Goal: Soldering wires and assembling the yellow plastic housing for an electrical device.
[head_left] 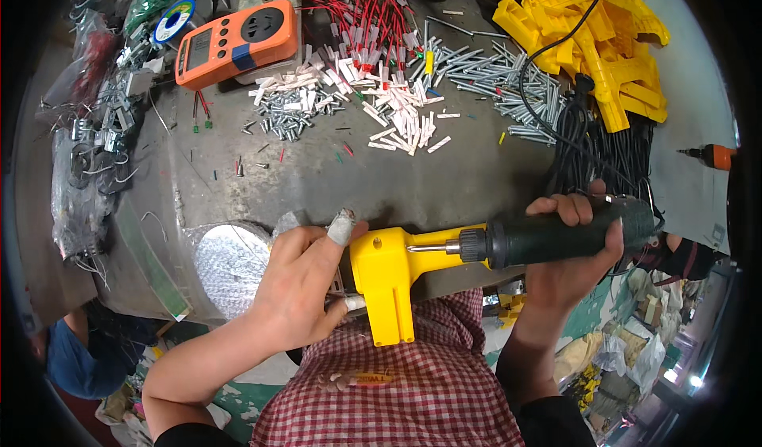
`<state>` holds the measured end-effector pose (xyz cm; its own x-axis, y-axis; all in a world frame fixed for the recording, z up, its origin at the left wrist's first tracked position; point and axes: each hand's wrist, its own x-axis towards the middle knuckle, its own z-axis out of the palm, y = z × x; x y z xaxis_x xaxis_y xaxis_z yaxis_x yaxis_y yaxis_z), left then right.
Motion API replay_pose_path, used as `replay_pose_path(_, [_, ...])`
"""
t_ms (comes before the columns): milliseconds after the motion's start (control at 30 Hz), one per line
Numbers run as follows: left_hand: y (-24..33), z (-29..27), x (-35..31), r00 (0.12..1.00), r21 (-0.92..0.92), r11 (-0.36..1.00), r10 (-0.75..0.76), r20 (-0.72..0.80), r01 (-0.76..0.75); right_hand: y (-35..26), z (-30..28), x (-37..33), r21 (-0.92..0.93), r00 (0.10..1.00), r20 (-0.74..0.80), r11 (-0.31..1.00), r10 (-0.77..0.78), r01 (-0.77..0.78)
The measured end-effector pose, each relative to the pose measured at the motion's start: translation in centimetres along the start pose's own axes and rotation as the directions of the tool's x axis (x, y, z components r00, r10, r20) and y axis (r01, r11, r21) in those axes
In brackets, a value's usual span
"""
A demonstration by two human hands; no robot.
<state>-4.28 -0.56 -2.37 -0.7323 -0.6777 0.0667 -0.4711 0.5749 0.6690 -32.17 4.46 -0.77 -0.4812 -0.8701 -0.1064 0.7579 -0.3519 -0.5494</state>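
Note:
My left hand (pixel 298 280), with white wraps on its thumb and a fingertip, is closed on a yellow plastic housing (pixel 385 268) at the table's near edge. The housing has a block that points down towards me and an arm that stretches right, behind the tool. In my right hand (pixel 567 260) is a dark green electric screwdriver (pixel 528 239), held level with its bit pointing left. The bit's tip meets the side of the housing's block; whether it sits in a screw is hidden. A round silvery pad (pixel 232 271) lies beside my left wrist.
Screws (pixel 290 115), long bolts (pixel 508 78), white strips (pixel 413 117) and red-wired parts (pixel 369 34) are heaped at the back. An orange meter (pixel 238 44) stands left of them. Yellow housings (pixel 591 34) and black cables (pixel 583 141) crowd the right; bagged metal parts (pixel 79 185) lie left.

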Motion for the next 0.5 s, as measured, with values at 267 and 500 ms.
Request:
replay_pose_path(267, [-0.3,0.0,-0.1,0.999,0.008,0.999,0.038,0.035,-0.038,0.8,-0.5,1.4,0.016,0.983,-0.175,0.998,0.057,-0.055])
replay_pose_path(500, [-0.4,0.2,-0.1,0.999,-0.004,0.999,0.051,-0.012,-0.051,0.4,-0.3,1.5,0.087,0.995,-0.087,0.995,0.055,-0.048])
